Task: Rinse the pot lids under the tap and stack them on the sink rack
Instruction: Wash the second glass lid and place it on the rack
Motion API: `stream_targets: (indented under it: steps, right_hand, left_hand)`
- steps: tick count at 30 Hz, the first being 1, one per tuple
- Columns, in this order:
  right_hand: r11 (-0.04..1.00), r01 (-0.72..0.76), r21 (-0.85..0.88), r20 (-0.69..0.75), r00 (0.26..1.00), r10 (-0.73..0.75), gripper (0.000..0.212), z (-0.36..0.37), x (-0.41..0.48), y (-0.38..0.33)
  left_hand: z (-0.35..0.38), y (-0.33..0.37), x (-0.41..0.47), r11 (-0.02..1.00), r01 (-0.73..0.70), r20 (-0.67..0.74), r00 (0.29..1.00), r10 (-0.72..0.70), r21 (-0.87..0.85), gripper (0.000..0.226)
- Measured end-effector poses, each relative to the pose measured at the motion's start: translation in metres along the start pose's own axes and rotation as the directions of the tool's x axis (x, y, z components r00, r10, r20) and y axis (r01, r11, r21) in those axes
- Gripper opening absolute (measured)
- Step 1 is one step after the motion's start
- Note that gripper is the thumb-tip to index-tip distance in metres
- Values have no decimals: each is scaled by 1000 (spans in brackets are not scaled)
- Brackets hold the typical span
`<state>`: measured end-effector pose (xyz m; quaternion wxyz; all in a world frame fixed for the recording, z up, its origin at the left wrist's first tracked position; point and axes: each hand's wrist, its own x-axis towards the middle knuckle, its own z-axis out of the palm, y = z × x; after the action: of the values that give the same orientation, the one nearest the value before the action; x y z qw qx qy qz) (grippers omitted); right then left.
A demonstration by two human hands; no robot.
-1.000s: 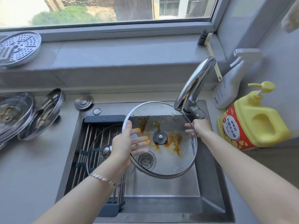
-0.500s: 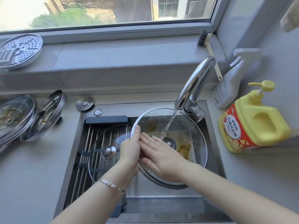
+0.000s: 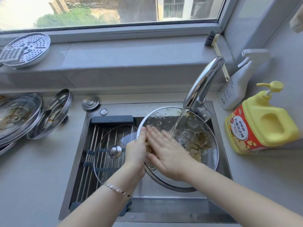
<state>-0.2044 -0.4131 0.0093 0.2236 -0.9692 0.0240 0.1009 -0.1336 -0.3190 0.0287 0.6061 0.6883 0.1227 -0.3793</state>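
Seen from the head camera, a large round glass pot lid with a steel rim [image 3: 207, 163] is held over the stainless steel sink [image 3: 172, 205], under the curved chrome tap [image 3: 203, 82]. Being round, it has no long axis. It is tilted, with its far edge raised beside the tap's base and its near edge lower, toward the person, so its broad face looks up at the camera. A stream of water [image 3: 177, 122] falls from the spout onto the upper right part of that face, where brown residue clings to the glass.

The left hand [image 3: 136, 153] grasps this lid at its left rim, thumb on top. The right hand [image 3: 167, 154] lies flat on the glass just beside it, fingers straight and holding nothing. A silver link bracelet [image 3: 118, 190] circles the left wrist.

A roll-up sink rack of steel rods with dark end bars [image 3: 86, 177] spans the left half of the sink. On it lies one smaller clear glass lid with a round steel knob [image 3: 108, 167], flat and knob up, its right edge passing under the left hand.

On the grey counter [image 3: 32, 177] left of the sink, two soiled steel-rimmed lids [image 3: 18, 115] lean together, the nearer one tipped steeply. A small round steel cap [image 3: 90, 102] sits by the sink's back left corner. A perforated steel steamer plate [image 3: 27, 49] rests on the windowsill.

Right of the sink stands a yellow pump bottle with a red label [image 3: 262, 125]. Behind it is a white spray bottle [image 3: 234, 89], and a dark-bristled brush with a cream handle [image 3: 213, 40] leans in the window corner.
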Motion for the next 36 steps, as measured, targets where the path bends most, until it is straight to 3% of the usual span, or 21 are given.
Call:
stream_targets:
  steps: [2,5,9,13,17,21,25,29,36]
  right_hand:
    - [999,34,-20,33,999,-33,65,-1,0,1]
    - [989,-145,-31,-52,988,143,78,-7,2,15]
    - [998,63,16,15,998,-63,66,1,0,-9]
    - [979,-201,-38,-27,979,200,62,-14,7,16]
    - [1000,-2,-11,37,999,3,61,-7,7,2]
    - [984,-179,8,-58,982,179,59,-10,7,17]
    - [998,56,22,20,998,-57,64,2,3,-6]
    - [977,-213,6,-40,976,213,60,-6,12,28]
    - [851,-488,194,-66,859,508,67,6,-9,36]
  left_hand:
    - [-3,-1,-1,1000,21,10,1000,-21,2,43]
    - [-3,-2,-5,999,51,44,998,-51,19,51]
    - [-3,-4,-8,1000,16,18,1000,-16,3,45]
    - [-5,-2,-9,999,34,51,998,-35,22,54]
    - [-6,-2,-11,999,29,22,999,-29,36,46]
    - [-6,-4,-13,999,31,55,998,-31,9,52]
    - [-5,-9,-13,1000,29,10,1000,-29,5,43]
    - [-9,-6,-16,998,42,39,998,-40,-51,52]
    - [-18,13,-7,983,-174,-153,974,164,-52,41]
